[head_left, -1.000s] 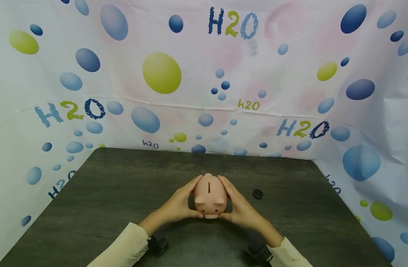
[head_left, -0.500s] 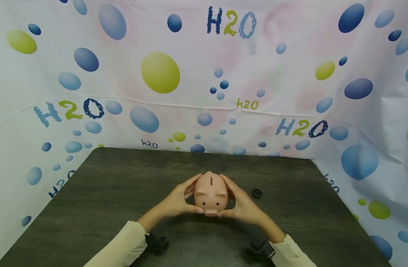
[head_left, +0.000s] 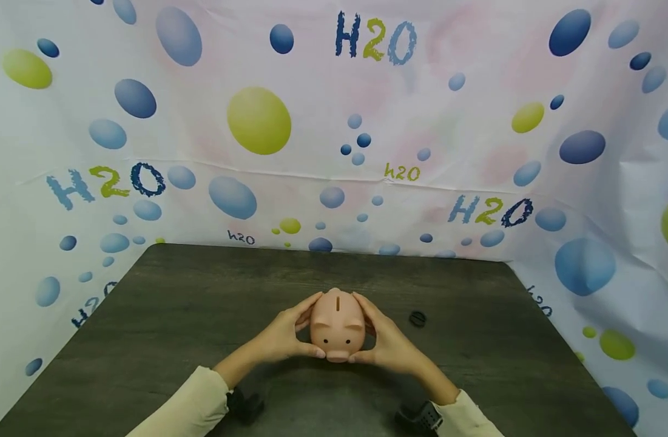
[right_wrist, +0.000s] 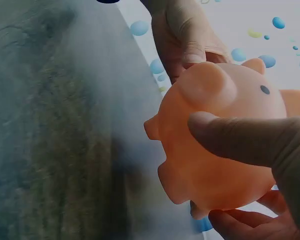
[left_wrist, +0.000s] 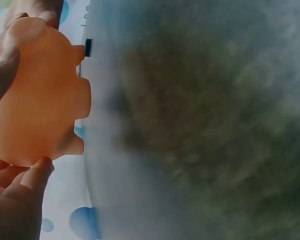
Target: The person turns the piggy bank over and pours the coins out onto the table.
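A pinkish-orange piggy bank (head_left: 337,325), with a coin slot along its back, faces me between both hands. My left hand (head_left: 287,334) grips one side of it, thumb near the snout and fingers along the flank. On the other side my right hand (head_left: 388,343) holds it the same way. Its stubby legs (left_wrist: 82,97) stick out free of any hand in the left wrist view. In the right wrist view my right thumb (right_wrist: 240,137) lies across its side below the black eye (right_wrist: 264,89).
A small round black plug-like piece (head_left: 417,318) lies on the dark wooden table (head_left: 202,303), right of the piggy bank. A white sheet (head_left: 475,109) with coloured dots and H2O lettering stands behind and beside the table. Dark wrist-worn cameras sit below both hands.
The piggy bank has tipped so that its face shows more than a second ago. Over the last half second it has shifted slightly toward me. Both hands keep hold of it.
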Demonstrator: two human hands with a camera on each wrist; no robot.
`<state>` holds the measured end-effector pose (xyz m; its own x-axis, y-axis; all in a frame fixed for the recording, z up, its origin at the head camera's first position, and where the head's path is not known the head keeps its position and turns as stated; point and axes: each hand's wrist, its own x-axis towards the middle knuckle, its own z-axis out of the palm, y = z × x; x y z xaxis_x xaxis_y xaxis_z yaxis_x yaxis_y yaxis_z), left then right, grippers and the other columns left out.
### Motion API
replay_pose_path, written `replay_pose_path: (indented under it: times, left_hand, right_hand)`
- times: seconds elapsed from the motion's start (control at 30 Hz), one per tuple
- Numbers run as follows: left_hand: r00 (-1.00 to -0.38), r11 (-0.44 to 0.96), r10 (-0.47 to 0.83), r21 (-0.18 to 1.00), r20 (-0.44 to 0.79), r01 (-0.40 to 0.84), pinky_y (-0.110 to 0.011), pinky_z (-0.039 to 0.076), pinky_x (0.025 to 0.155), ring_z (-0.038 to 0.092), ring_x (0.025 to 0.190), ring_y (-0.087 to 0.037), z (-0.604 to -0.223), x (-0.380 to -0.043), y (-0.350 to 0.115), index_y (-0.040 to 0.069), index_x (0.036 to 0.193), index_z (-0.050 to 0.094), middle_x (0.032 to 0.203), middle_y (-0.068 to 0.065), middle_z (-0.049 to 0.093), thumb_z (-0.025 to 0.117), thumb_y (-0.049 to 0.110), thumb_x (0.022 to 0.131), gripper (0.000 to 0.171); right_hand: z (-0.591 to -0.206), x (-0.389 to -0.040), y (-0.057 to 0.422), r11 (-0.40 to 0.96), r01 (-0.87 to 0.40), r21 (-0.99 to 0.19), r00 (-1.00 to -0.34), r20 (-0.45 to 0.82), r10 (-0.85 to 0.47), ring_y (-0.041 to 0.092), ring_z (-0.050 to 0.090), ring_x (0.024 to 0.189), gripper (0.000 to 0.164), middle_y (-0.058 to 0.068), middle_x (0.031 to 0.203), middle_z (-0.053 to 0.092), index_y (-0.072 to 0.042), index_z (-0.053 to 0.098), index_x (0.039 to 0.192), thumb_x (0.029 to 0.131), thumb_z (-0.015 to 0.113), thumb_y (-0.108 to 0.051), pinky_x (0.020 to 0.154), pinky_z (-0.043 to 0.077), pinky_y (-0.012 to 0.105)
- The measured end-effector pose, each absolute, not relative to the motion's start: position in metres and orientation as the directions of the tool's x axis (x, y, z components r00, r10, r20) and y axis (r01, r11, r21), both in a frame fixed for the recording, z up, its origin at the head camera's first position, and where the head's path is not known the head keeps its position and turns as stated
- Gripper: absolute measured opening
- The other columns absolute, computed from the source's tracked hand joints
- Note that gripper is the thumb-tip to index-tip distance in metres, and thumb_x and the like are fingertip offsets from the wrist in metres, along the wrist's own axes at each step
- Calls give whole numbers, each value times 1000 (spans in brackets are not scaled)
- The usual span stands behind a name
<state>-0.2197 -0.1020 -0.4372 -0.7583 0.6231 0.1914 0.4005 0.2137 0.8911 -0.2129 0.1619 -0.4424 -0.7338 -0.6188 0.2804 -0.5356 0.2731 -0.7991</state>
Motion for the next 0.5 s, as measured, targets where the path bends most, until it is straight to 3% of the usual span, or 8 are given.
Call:
replay_pose_path:
  times: [0.5]
  left_hand:
    - [-766,226,620,896,171,383,-38,36,110,32,140,-29,-438,-221,-105,7,154,15,157,-15,20,82,16,77,103]
  right_hand:
    - [-448,-215,161,251,-517,-819,-733,271,-624,37,38,135,106,19,155,22,-7,6,155,80,80,-20,103,46,40]
